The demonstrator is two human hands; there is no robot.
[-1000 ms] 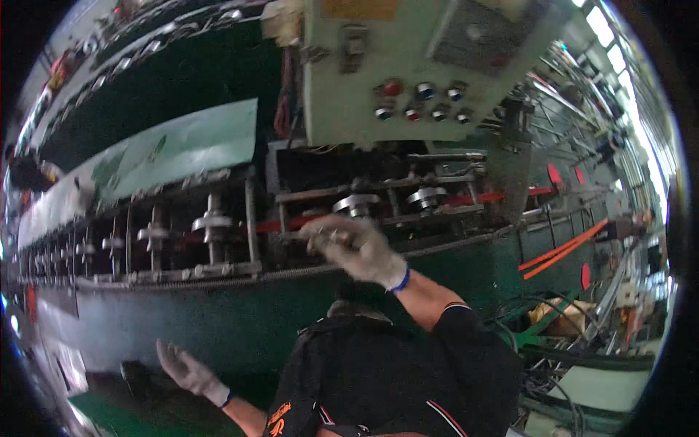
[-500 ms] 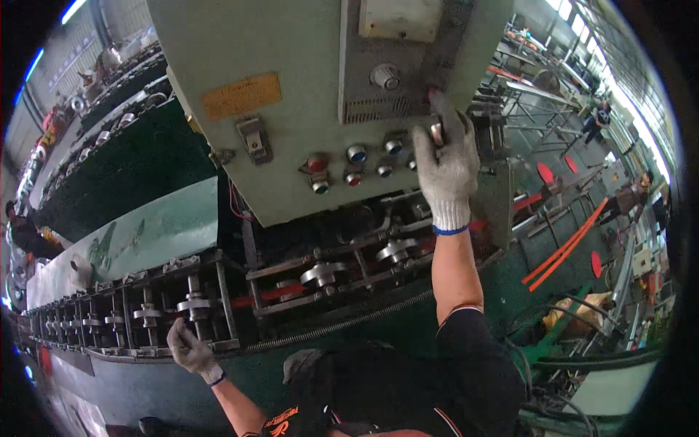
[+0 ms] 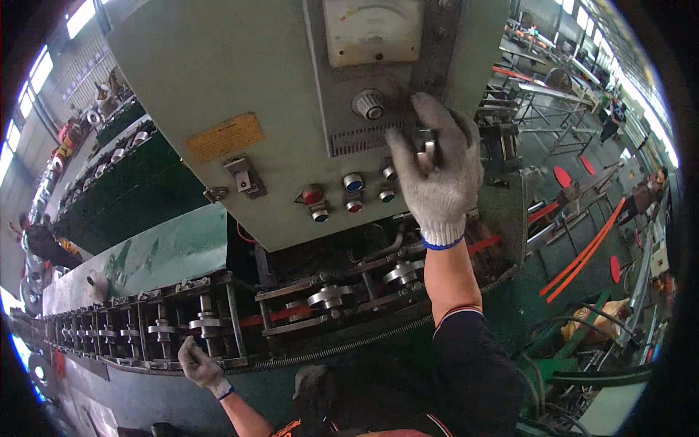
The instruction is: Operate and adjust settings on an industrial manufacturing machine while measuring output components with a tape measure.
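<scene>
My right hand (image 3: 442,171), in a light knitted glove, is raised before the green control cabinet (image 3: 167,87). Its index finger and thumb stretch toward the panel, beside a round knob (image 3: 369,105), while the other fingers curl around a small shiny metal piece (image 3: 428,151). Whether a fingertip touches the panel is unclear. Lower left, my gloved left hand (image 3: 202,368) has its fingers bunched together at the front edge of the roller line, just below a metal roller (image 3: 206,322). What those fingers hold, if anything, is hidden.
On the cabinet are a dial gauge (image 3: 373,33), a red button (image 3: 312,194), a blue button (image 3: 353,182) and a toggle switch (image 3: 245,177). Below runs a red strip (image 3: 291,313) between rollers. Orange bars (image 3: 586,251) lie right; a person (image 3: 614,120) stands far off.
My right index finger has moved up the panel from a red button, which the hand now covers. The view has shifted, showing more of the gauge. My left hand stays by the rollers.
</scene>
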